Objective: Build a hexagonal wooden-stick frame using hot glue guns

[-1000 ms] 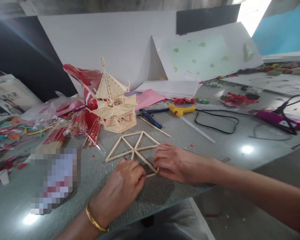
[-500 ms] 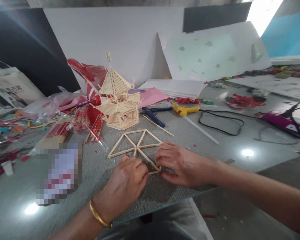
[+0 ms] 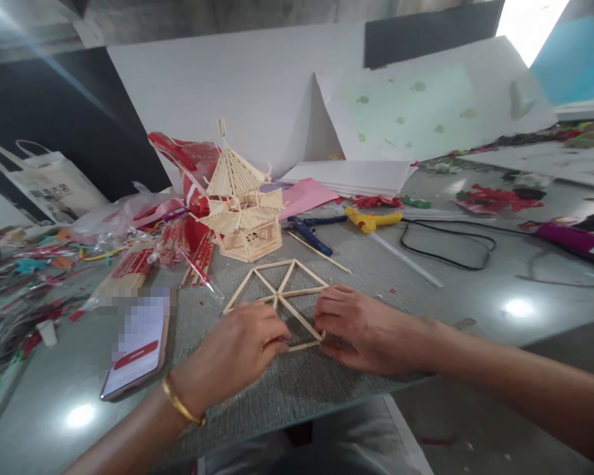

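Note:
A flat, spoked frame of thin wooden sticks [image 3: 301, 317] lies on the grey table before me, its spokes meeting at a centre. My left hand [image 3: 247, 340] is closed over its near left part, thumb and fingers pinched by the near stick. On the right side my right hand [image 3: 354, 326] has its fingers curled round the near right corner, where a spoke meets the outer stick. Both hands hide parts of the rim. Just behind the frame stands a small pagoda model [image 3: 247, 227] built of similar sticks.
Behind the frame lie blue-handled pliers [image 3: 309, 234], a loose stick [image 3: 321, 253] and a yellow glue gun [image 3: 373, 220] with a black cord. A phone [image 3: 141, 346] rests at left, near packs of sticks [image 3: 123, 270]. Pink paper [image 3: 309, 196] and a purple power strip [image 3: 571, 241] lie farther off.
My left hand has slid slightly left along the frame, and more of the near stick shows. My right hand stays at its corner. The whole view has shifted a little.

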A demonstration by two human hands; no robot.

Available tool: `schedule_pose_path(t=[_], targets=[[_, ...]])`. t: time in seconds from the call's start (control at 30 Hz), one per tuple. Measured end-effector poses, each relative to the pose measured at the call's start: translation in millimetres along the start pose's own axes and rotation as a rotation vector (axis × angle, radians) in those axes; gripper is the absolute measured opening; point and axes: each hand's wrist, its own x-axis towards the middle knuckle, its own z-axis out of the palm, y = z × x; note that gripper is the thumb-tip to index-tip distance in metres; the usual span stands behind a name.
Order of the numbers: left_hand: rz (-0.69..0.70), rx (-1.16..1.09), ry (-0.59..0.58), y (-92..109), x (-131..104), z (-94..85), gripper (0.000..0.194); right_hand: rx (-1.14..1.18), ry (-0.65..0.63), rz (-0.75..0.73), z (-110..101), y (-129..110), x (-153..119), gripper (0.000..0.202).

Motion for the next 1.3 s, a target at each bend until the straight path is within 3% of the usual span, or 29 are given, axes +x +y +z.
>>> schedule_pose_path(t=[0.17,0.33,1.3], targets=[[0.065,0.089,-0.117,5,20,4.8,0.013,0.001,-0.026,0.008,-2,-1,0,0.015],[0.064,0.077,-0.158,2,23,6.7,0.013,-0.012,-0.050,0.014,-4,-1,1,0.015],[-0.002,0.084,-0.069,4,14,20.0,0.020,-0.004,-0.027,-0.042,-1,-1,2,0.013]])
